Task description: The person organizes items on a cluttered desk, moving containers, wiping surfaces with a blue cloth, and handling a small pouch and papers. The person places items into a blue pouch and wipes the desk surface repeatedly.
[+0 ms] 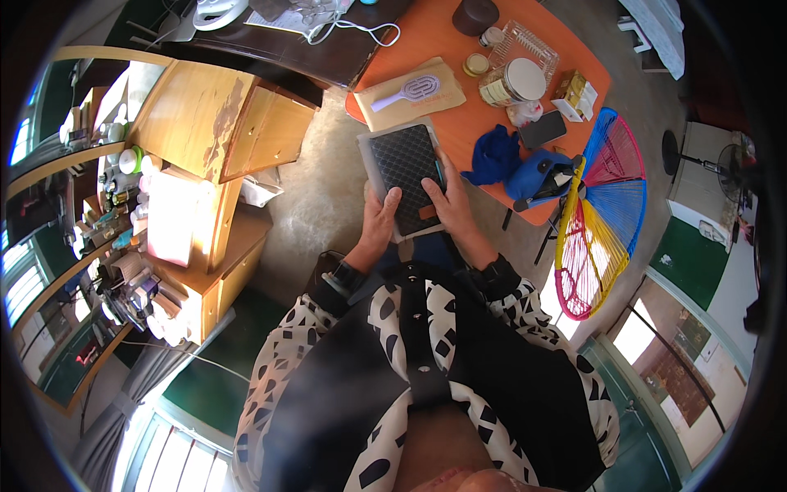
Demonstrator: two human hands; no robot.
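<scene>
A black book-like case (403, 163) with a quilted diamond pattern is held in front of my body, at the near edge of the orange table. It lies over a larger flat piece with a pale, translucent border (368, 158). My left hand (377, 218) grips the lower left side, thumb on the black cover. On the right side, my right hand (454, 200) holds both layers, its thumb near a small brown tab (427, 212) on the cover. The fingers beneath are mostly hidden.
The orange table (418, 43) bears a brown paper bag (381, 92) under a lilac hairbrush (421, 89), a lidded jar (513, 86), a tissue box (572, 92), a phone (542, 130) and blue cloth (494, 154). A corded chair (615, 203) stands right; a wooden dresser (190, 123) stands left.
</scene>
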